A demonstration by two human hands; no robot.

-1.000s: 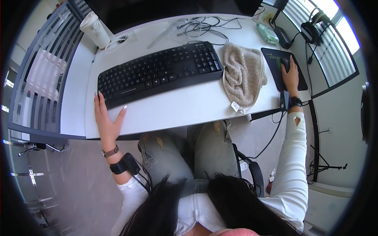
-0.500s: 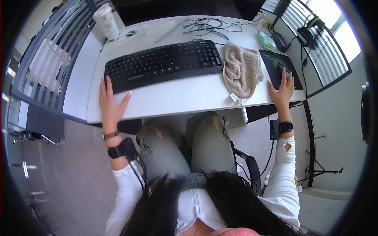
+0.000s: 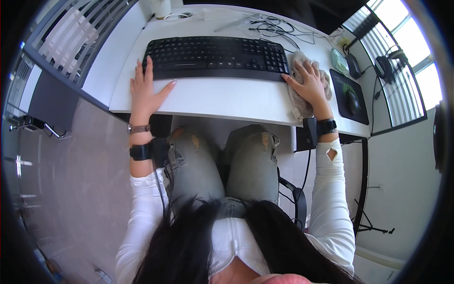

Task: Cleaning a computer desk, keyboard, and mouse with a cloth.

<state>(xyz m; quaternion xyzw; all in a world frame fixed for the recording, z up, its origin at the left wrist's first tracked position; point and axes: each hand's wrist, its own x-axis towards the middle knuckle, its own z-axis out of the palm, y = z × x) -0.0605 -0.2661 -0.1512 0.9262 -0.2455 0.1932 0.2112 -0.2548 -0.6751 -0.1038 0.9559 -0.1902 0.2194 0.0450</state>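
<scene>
My left hand lies open at the left end of the black keyboard, its longest finger touching the keyboard's front left corner and its thumb stretched over the white desk. On the beige towel rests my right hand, fingers spread over the bunched fabric, thumb at the keyboard's right front corner. My palm and fingers hide part of the towel. To the right, a black mouse sits untouched on a dark mouse pad with a green print.
Tangled black cables lie behind the keyboard. A white cup stands at the back left. A green packet and a black box are at the back right. Headphones hang by the right-hand divider. The desk's front edge runs above my knees.
My right hand has left the mouse and moved left onto the towel. My left hand stays by the keyboard's left end. The whole view has turned and shifted somewhat.
</scene>
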